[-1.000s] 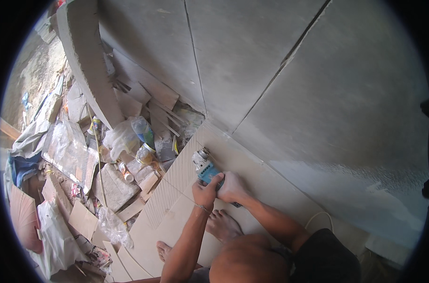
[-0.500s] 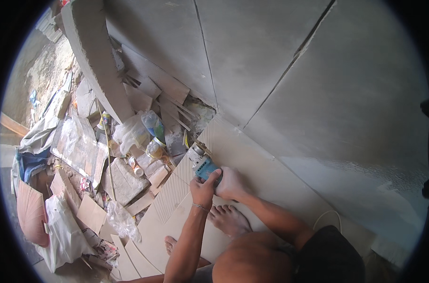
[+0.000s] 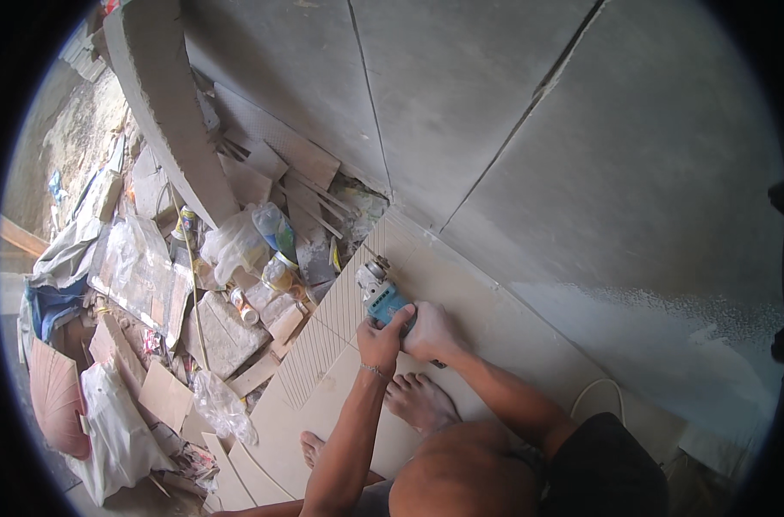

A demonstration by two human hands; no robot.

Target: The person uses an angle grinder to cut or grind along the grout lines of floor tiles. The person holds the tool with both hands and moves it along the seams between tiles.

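Observation:
A teal angle grinder (image 3: 386,300) with a grey metal head is gripped in both my hands above a large beige tile (image 3: 448,284). My left hand (image 3: 380,341) is closed round the left side of its body, the thumb on top. My right hand (image 3: 435,332) is closed round the rear of the body. The grinder's head points away from me, over the far left part of the tile. Several parallel grooves (image 3: 323,345) run along the tile's left edge. Whether the disc touches the tile, I cannot tell.
My bare foot (image 3: 420,403) rests on the tile close to my hands. Left of the tile lies rubble with tile offcuts (image 3: 166,394), plastic bags (image 3: 222,407) and cans (image 3: 244,308). A grey wall (image 3: 461,103) rises beyond; a pale cable (image 3: 612,383) curves at right.
The grinder has shifted slightly right and toward me, with both hands still on it. Its head has moved away from the tile's far left edge.

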